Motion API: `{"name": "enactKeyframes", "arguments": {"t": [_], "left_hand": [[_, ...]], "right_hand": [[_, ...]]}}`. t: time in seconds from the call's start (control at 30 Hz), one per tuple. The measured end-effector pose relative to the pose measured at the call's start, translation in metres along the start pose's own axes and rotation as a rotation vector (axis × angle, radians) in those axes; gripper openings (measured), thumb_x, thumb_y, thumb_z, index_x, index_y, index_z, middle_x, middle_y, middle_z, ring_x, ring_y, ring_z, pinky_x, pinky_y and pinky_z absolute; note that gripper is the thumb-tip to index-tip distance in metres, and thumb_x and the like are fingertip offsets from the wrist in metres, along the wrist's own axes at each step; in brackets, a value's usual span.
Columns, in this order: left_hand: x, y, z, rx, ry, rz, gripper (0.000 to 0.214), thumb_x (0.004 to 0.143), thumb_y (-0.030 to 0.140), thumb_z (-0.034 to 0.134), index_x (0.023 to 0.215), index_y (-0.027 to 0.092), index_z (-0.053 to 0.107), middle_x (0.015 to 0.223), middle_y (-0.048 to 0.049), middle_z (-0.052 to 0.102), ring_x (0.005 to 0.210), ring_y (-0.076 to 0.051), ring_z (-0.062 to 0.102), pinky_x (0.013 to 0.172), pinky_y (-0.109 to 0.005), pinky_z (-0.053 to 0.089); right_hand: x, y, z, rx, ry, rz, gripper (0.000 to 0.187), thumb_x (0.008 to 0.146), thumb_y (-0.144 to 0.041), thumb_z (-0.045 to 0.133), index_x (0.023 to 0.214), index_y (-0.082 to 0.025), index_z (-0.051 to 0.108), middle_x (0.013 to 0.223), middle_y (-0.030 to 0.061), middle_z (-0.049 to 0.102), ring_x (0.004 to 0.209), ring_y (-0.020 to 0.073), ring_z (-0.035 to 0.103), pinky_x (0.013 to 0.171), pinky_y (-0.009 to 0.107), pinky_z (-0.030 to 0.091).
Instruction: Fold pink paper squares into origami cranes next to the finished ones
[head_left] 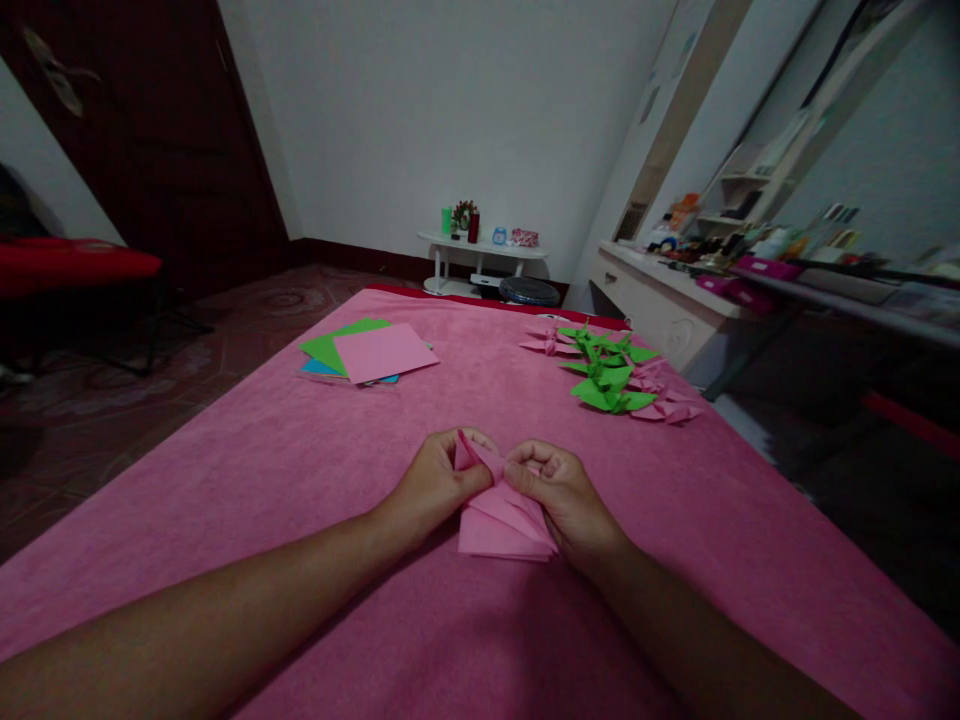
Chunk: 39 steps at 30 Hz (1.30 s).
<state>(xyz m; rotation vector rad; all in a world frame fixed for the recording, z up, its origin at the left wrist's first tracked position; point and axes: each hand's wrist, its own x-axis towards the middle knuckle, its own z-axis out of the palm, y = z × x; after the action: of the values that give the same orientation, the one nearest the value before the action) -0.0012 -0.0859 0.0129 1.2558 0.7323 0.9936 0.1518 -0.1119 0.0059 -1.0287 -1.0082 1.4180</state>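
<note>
A partly folded sheet of pink origami paper (501, 525) is between my two hands, just above the pink cloth (360, 620). My left hand (442, 475) pinches its upper left part, where a narrow flap sticks up past the thumb. On the other side my right hand (559, 490) grips the upper right edge with thumb and bent fingers. Both thumbs press near the middle of the upper part. The lower part spreads out in layers toward me. Some fingers of each hand are hidden behind the paper.
A stack of coloured square paper (386, 352) lies at the far left of the cloth. Several folded green cranes (611, 385) and pink cranes (667, 408) sit at the far right. Beyond are a small white table (487, 243) and a cluttered dresser (667, 295).
</note>
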Motion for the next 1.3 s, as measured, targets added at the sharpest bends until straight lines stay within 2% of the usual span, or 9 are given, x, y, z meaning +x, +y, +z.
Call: {"name": "enactKeyframes", "arguments": {"t": [0.13,0.27,0.43,0.53,0.73,0.97,1.07,1.2,1.3], "left_hand": [[0.001,0.003,-0.002,0.031,-0.029,-0.019,0.015,0.061,0.018,0.064,0.074,0.011,0.06,0.064,0.0005,0.055,0.057,-0.008,0.046,0.053,-0.019,0.034],[0.001,0.006,-0.001,0.094,0.015,-0.013,0.016,0.061,0.019,0.063,0.075,0.011,0.062,0.062,0.0006,0.055,0.054,-0.008,0.045,0.051,-0.019,0.033],[-0.001,0.006,0.0,0.272,0.127,0.128,0.01,0.065,0.016,0.063,0.074,0.012,0.064,0.066,-0.0011,0.06,0.059,-0.01,0.05,0.055,-0.02,0.038],[0.0,0.002,-0.002,0.354,0.127,0.188,0.009,0.067,0.014,0.061,0.075,0.013,0.066,0.065,-0.0012,0.061,0.06,-0.011,0.052,0.056,-0.02,0.039],[0.005,0.004,-0.005,0.273,0.03,0.167,0.008,0.071,0.019,0.063,0.075,0.013,0.064,0.071,-0.0029,0.062,0.066,-0.013,0.055,0.061,-0.022,0.042],[0.005,0.014,-0.008,0.342,-0.043,0.146,0.019,0.076,0.029,0.061,0.086,0.013,0.063,0.079,-0.0039,0.062,0.069,-0.014,0.057,0.063,-0.023,0.042],[0.003,0.011,-0.007,0.302,-0.044,0.138,0.021,0.073,0.029,0.065,0.089,0.014,0.064,0.082,-0.0041,0.064,0.071,-0.016,0.058,0.062,-0.023,0.043],[0.003,0.005,-0.005,0.243,-0.005,0.086,0.02,0.069,0.032,0.07,0.076,0.014,0.065,0.067,-0.0016,0.062,0.059,-0.012,0.055,0.055,-0.021,0.041],[0.005,0.005,-0.005,0.186,-0.005,0.062,0.02,0.07,0.031,0.07,0.075,0.013,0.066,0.069,-0.0028,0.064,0.062,-0.013,0.057,0.058,-0.023,0.044]], "right_hand": [[-0.001,0.001,0.0,0.057,-0.008,0.015,0.027,0.059,-0.03,0.08,0.07,-0.015,0.06,0.061,-0.0021,0.061,0.053,0.0096,0.054,0.055,0.021,0.043],[-0.002,-0.001,0.001,0.022,0.028,-0.011,0.027,0.058,-0.03,0.08,0.07,-0.016,0.06,0.062,-0.0011,0.062,0.055,0.0114,0.055,0.057,0.023,0.045],[-0.001,-0.001,0.001,-0.133,0.084,-0.105,0.026,0.059,-0.033,0.079,0.07,-0.016,0.062,0.066,0.0001,0.061,0.062,0.0129,0.056,0.06,0.024,0.045],[-0.001,-0.001,0.001,-0.189,0.091,-0.146,0.025,0.06,-0.033,0.078,0.071,-0.017,0.061,0.068,0.0003,0.061,0.064,0.0135,0.056,0.061,0.024,0.045],[0.002,0.003,-0.003,-0.193,0.082,-0.163,0.022,0.064,-0.031,0.076,0.073,-0.017,0.062,0.071,0.0005,0.063,0.067,0.0138,0.058,0.065,0.025,0.045],[0.004,0.004,-0.007,-0.115,0.138,-0.163,0.02,0.064,-0.03,0.075,0.072,-0.017,0.061,0.067,-0.0018,0.061,0.063,0.0116,0.056,0.062,0.023,0.043],[0.003,0.003,-0.006,-0.133,0.147,-0.177,0.021,0.063,-0.031,0.075,0.07,-0.017,0.062,0.067,-0.0014,0.061,0.064,0.0123,0.056,0.063,0.024,0.043],[0.002,0.002,-0.005,-0.175,0.132,-0.197,0.022,0.063,-0.034,0.075,0.071,-0.017,0.062,0.068,-0.0005,0.061,0.066,0.0135,0.057,0.064,0.024,0.045],[0.001,0.001,-0.003,-0.241,0.126,-0.215,0.023,0.066,-0.036,0.074,0.071,-0.018,0.061,0.069,0.0006,0.061,0.067,0.0142,0.057,0.064,0.025,0.045]]}}
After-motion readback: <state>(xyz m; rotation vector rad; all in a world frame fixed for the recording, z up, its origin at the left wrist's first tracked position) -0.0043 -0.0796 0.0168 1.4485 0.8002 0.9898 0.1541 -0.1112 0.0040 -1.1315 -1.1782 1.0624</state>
